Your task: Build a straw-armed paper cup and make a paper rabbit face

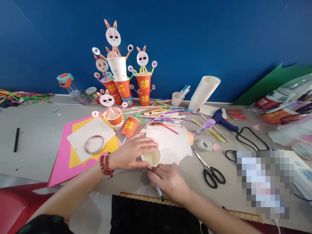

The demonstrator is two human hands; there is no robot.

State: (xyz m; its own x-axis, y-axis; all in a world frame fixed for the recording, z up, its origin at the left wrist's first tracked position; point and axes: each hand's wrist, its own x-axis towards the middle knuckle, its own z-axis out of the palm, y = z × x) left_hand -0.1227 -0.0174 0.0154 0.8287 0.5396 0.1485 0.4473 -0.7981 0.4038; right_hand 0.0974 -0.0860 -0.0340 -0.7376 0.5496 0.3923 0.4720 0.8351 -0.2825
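Observation:
A white paper cup [151, 158] is low in front of me, its open mouth facing up. My left hand [136, 151], with a red bead bracelet at the wrist, holds the cup, fingers over the far side and thumb at the near rim. In my right hand [169, 182] is a pen [159, 193], its dark end pointing back toward me and its tip close to the cup's near side. Whether the tip touches the cup is hard to see. Beyond the cup lies a white paper sheet [173, 143].
Rabbit-faced cup figures [143, 81] stand at the back. Scissors [209, 169], clear tape [204, 145] and a blue glue gun [224, 120] lie right. Stacked cups [203, 92] lean near the wall. Pink card [60, 162] with a tape ring [94, 144] lies left.

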